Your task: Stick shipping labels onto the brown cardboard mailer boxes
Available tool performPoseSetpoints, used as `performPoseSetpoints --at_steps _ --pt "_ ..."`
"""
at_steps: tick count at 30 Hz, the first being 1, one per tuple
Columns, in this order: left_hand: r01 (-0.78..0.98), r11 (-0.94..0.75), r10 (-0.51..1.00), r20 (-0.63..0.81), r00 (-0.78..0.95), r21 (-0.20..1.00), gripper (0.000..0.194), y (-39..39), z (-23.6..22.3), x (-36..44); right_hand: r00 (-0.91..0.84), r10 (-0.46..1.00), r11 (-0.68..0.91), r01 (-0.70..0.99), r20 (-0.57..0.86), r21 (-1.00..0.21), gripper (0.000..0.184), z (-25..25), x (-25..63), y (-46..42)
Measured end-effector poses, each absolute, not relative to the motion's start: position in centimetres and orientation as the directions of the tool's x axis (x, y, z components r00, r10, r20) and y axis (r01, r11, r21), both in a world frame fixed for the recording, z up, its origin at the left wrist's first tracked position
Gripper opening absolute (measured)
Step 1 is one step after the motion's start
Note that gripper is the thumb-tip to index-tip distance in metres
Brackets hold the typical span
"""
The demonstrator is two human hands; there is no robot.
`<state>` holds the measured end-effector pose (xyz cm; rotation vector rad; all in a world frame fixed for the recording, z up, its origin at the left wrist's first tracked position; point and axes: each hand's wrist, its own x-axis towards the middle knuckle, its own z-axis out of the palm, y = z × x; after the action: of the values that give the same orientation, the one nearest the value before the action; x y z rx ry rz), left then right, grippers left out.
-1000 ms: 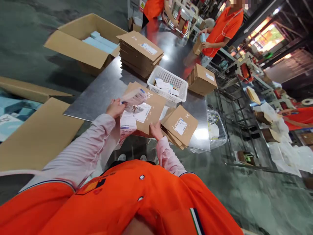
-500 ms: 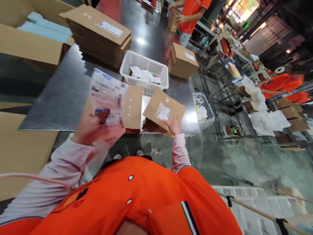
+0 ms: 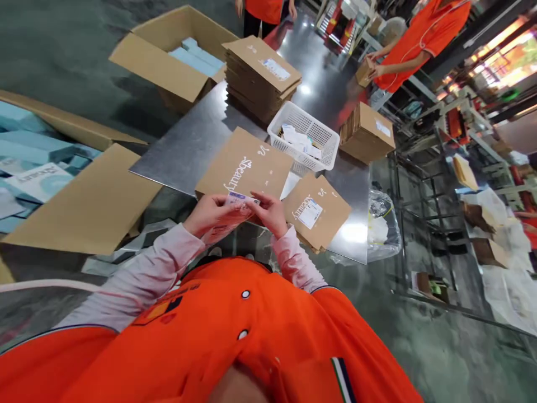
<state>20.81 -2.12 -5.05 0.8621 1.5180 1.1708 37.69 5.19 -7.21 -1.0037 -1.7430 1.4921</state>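
Observation:
Close to my body, past the table's front edge, my left hand (image 3: 213, 212) is closed on a strip of printed shipping labels (image 3: 224, 226) that hangs down below the fingers. My right hand (image 3: 271, 212) pinches the upper right end of the same strip. Just beyond both hands lies a flat cardboard box (image 3: 247, 168) with white "beauty" lettering. To the right of my right hand is a small pile of flat cardboard boxes (image 3: 331, 207), the top one bearing a white label (image 3: 309, 214).
On the metal table (image 3: 178, 154) stand a white plastic basket (image 3: 331, 137) holding papers, a tall stack of flattened boxes (image 3: 255, 84) and another stack (image 3: 371, 131). Open cartons (image 3: 96, 207) with light blue boxes are at the left. Co-workers in orange (image 3: 411, 50) stand beyond.
My right hand has left the labelled cardboard pile and come to the label strip. My left hand has lowered the strip toward my body. The camera view has turned left.

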Motion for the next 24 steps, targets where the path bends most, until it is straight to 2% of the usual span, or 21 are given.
performPoseSetpoints --at_steps 4,8,14,16,18,21,24 --pt "0.119 0.245 0.882 -0.170 -0.439 0.962 0.046 -2.4 -7.1 21.5 -0.547 0.837 0.212 0.302 0.012 -0.929 0.017 -6.0 36.9 6.3" --pt "0.277 0.223 0.827 -0.031 -0.562 0.935 0.045 -1.9 -8.5 21.8 -0.558 0.829 0.231 0.367 -0.015 -0.901 0.021 -6.5 36.0 6.6" --pt "0.184 0.160 0.816 -0.025 -0.577 0.970 0.046 -1.4 -8.8 21.7 -0.660 0.746 0.168 0.314 -0.087 -0.934 0.024 -7.8 35.1 7.5" --pt "0.094 0.156 0.845 -0.084 -0.528 0.983 0.041 -1.2 -9.3 21.3 -0.640 0.768 0.236 0.306 -0.015 -0.922 0.021 -7.9 34.9 7.7" --pt "-0.039 0.191 0.902 -0.191 -0.388 0.981 0.039 -1.0 -10.0 20.6 -0.596 0.801 0.319 0.342 0.058 -0.884 0.018 -8.0 34.6 8.6" --pt "-0.164 0.335 0.931 -0.353 -0.096 0.928 0.045 -0.9 -11.4 19.7 -0.485 0.870 0.355 0.495 0.087 -0.793 0.022 -8.3 34.0 11.9" --pt "-0.198 0.428 0.902 -0.431 0.026 0.882 0.045 -1.8 -12.5 19.5 -0.368 0.929 0.300 0.691 0.037 -0.658 0.027 -8.6 33.2 16.5"
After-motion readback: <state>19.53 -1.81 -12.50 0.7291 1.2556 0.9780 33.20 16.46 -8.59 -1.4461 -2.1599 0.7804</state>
